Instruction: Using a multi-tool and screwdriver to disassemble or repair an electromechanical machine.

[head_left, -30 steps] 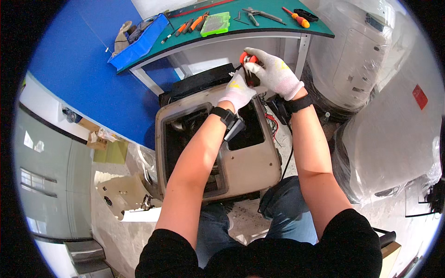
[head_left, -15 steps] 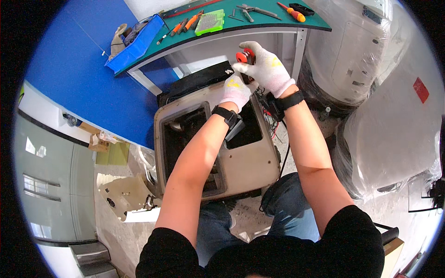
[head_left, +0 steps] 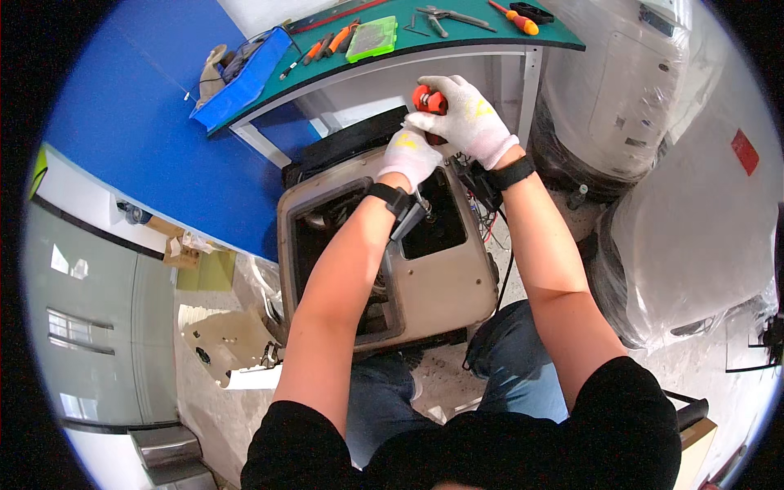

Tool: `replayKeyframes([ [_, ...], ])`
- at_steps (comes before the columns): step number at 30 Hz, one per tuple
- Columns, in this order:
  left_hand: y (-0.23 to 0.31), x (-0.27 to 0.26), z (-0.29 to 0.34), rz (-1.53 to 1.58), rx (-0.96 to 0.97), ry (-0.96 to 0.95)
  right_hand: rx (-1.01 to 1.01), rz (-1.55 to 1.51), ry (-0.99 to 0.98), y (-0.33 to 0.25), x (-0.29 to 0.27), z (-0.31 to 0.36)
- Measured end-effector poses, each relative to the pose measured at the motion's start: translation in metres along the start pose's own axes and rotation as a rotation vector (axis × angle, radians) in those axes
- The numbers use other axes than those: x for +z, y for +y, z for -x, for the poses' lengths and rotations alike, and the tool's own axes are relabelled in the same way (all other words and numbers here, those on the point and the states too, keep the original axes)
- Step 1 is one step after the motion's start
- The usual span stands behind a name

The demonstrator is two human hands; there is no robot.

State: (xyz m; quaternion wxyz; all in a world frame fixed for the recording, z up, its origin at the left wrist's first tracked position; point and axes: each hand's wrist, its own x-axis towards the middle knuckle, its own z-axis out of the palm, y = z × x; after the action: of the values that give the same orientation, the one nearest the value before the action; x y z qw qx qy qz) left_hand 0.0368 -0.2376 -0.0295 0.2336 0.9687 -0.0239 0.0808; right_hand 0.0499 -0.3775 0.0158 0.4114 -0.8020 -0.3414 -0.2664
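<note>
My gloved right hand is wrapped round a red-and-black handled tool; its rounded red end shows between thumb and fingers. Just below, my gloved left hand is closed at the lower part of the same tool, its fingertips mostly hidden. A thin metal piece shows under the left wrist; whether it belongs to the tool I cannot tell. Both hands are over the far edge of a beige housing with two dark openings. Inside the larger left opening, parts are dimly visible.
Beyond stands a green-topped workbench with pliers, a screwdriver, a green case and a blue bin. Plastic-wrapped machines stand at right. Loose wires hang beside the housing. A cream shell lies left.
The right hand has turned and moved slightly down, showing more of the red end. My left hand has shifted slightly left, uncovering more of the right opening.
</note>
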Motion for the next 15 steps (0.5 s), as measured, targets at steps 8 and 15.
replayKeyframes([
  [8, -0.006, -0.015, 0.008, 0.609, 0.069, -0.303, 0.064, -0.434, -0.129, 0.007, 0.002, 0.006],
  [15, 0.0, 0.008, 0.005, 0.455, 0.061, -0.001, 0.112, -0.422, -0.045, -0.001, 0.002, 0.002],
])
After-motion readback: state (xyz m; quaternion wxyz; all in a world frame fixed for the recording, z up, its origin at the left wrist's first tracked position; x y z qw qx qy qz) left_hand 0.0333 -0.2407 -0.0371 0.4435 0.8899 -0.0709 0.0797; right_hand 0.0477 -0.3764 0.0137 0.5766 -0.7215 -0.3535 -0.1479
